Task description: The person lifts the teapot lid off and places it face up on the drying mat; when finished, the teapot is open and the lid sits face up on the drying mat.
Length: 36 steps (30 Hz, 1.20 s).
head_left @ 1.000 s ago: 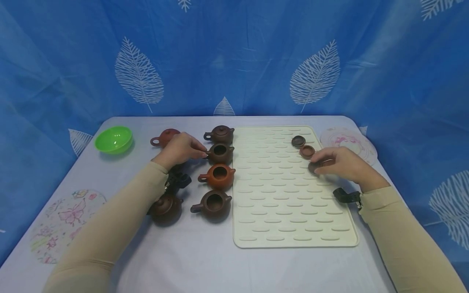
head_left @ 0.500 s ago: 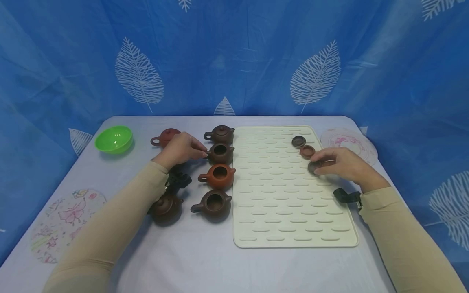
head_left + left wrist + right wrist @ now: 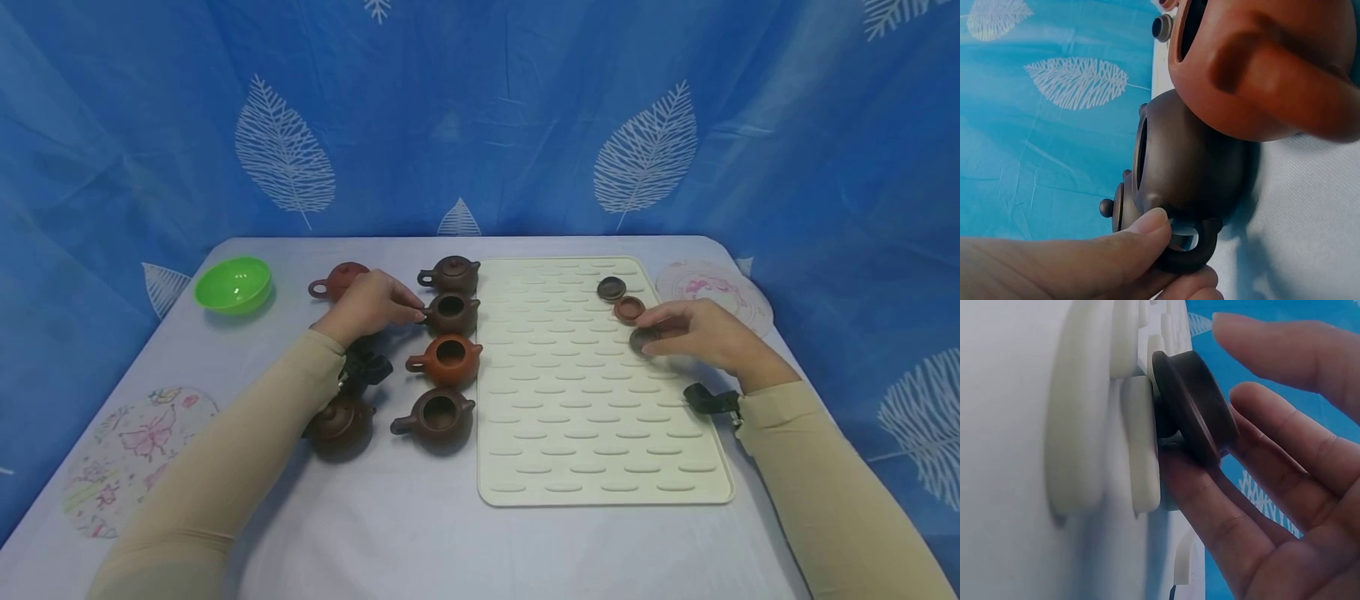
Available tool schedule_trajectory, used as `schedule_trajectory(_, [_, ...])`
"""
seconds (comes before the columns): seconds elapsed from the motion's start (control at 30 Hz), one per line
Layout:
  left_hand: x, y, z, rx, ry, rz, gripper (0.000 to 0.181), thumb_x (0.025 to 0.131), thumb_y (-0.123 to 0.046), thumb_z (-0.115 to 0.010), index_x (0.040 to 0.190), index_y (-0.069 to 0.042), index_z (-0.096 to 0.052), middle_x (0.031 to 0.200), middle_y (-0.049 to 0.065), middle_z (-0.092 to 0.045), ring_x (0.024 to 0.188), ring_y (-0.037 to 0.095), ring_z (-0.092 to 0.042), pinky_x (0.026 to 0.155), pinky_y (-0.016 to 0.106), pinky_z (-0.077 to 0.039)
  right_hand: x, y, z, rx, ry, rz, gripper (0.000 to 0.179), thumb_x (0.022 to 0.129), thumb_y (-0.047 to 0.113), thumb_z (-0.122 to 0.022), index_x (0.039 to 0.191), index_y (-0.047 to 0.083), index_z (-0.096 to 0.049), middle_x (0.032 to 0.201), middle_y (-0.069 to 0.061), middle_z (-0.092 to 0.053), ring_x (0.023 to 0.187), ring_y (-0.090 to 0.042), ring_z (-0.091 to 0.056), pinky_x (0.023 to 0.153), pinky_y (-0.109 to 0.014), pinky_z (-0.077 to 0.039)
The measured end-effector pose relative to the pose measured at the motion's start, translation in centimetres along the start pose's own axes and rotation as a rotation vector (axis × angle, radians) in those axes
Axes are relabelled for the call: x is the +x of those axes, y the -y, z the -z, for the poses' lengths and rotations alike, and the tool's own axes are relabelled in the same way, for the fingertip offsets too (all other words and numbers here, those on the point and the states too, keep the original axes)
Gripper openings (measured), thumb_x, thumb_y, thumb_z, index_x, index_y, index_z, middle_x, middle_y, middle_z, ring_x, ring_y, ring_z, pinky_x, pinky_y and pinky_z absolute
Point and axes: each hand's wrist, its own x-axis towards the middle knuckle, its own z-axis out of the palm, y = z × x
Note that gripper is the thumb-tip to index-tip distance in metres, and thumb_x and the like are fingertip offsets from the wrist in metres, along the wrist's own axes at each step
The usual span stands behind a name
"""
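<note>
With my left hand (image 3: pixel 369 308) I pinch the handle of the dark teapot (image 3: pixel 1191 150), so this grip is narrow and holding. The teapot stands upright at the left edge of the cream mat (image 3: pixel 570 427), 2nd from the far end in a row of 4, between a lidded teapot (image 3: pixel 454 273) and an orange-brown teapot (image 3: pixel 429 364). Near the right edge of the mat, my right hand (image 3: pixel 701 340) makes a wide grip about a brown lid (image 3: pixel 1196 403): the thumb is apart, 1 finger touches the lid, which lies tilted, knob down. Beyond it, toward the far right corner of the mat, lie a reddish lid (image 3: pixel 628 310) and another dark lid (image 3: pixel 611 288). A green bowl (image 3: pixel 232 298) stands near the far left corner of the worktop (image 3: pixel 375 533).
</note>
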Motion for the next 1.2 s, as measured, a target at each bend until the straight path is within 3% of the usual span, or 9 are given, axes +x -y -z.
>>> schedule_trajectory(0.27, [0.1,0.1,-0.1,-0.008,0.001,0.003,0.016,0.094,-0.018,-0.083,0.108,-0.012,-0.084,0.109,0.006,-0.077,0.105,0.026,-0.062,0.090,0.044,-0.048,-0.1,0.2,0.2,-0.046,-0.028,-0.041,0.049,0.089,0.028,-0.089,0.128,0.002,-0.074,0.125,-0.016,-0.072,0.116,-0.031,-0.067,0.085,-0.019,-0.051])
schedule_trajectory(0.4, [0.1,0.2,-0.1,-0.012,0.003,0.002,0.016,0.093,-0.018,-0.083,0.108,-0.011,-0.085,0.109,0.006,-0.077,0.105,0.026,-0.062,0.090,0.044,-0.049,-0.2,0.4,0.3,-0.068,-0.059,-0.064,0.051,0.089,0.031,-0.089,0.127,0.001,-0.074,0.124,-0.016,-0.073,0.111,-0.023,-0.068,0.083,-0.018,-0.051])
schedule_trajectory(0.57, [0.1,0.2,-0.1,-0.014,0.003,0.007,0.015,0.093,-0.018,-0.084,0.108,-0.012,-0.085,0.108,0.005,-0.077,0.105,0.026,-0.063,0.090,0.044,-0.049,-0.4,0.3,0.5,-0.042,-0.085,-0.033,0.050,0.088,0.026,-0.090,0.126,-0.002,-0.073,0.121,-0.019,-0.073,0.103,-0.011,-0.069,0.082,-0.017,-0.051])
schedule_trajectory(0.8, [-0.1,0.1,-0.1,-0.008,0.003,0.005,0.015,0.094,-0.018,-0.083,0.108,-0.012,-0.084,0.108,0.005,-0.077,0.103,0.026,-0.062,0.088,0.043,-0.049,-0.7,0.7,0.8,-0.072,-0.107,-0.047,0.052,0.090,0.029,-0.088,0.127,-0.003,-0.072,0.119,-0.019,-0.073,0.104,-0.018,-0.068,0.080,-0.018,-0.052])
schedule_trajectory(1.1, [-0.2,-0.1,-0.1,-0.004,0.004,0.004,0.016,0.094,-0.018,-0.083,0.108,-0.012,-0.084,0.108,0.005,-0.077,0.104,0.026,-0.063,0.089,0.043,-0.050,-0.9,1.4,1.0,-0.141,-0.175,0.045,0.041,0.090,0.021,-0.087,0.121,-0.004,-0.075,0.113,-0.019,-0.073,0.095,-0.008,-0.069,0.077,-0.014,-0.051])
schedule_trajectory(1.2, [-0.2,-0.1,-0.1,-0.004,0.003,0.012,0.016,0.094,-0.017,-0.083,0.108,-0.012,-0.084,0.108,0.005,-0.077,0.104,0.026,-0.063,0.089,0.043,-0.050,-0.9,1.7,1.0,-0.150,-0.186,0.063,0.039,0.091,0.019,-0.087,0.120,-0.004,-0.075,0.112,-0.017,-0.070,0.096,-0.011,-0.070,0.077,-0.013,-0.051])
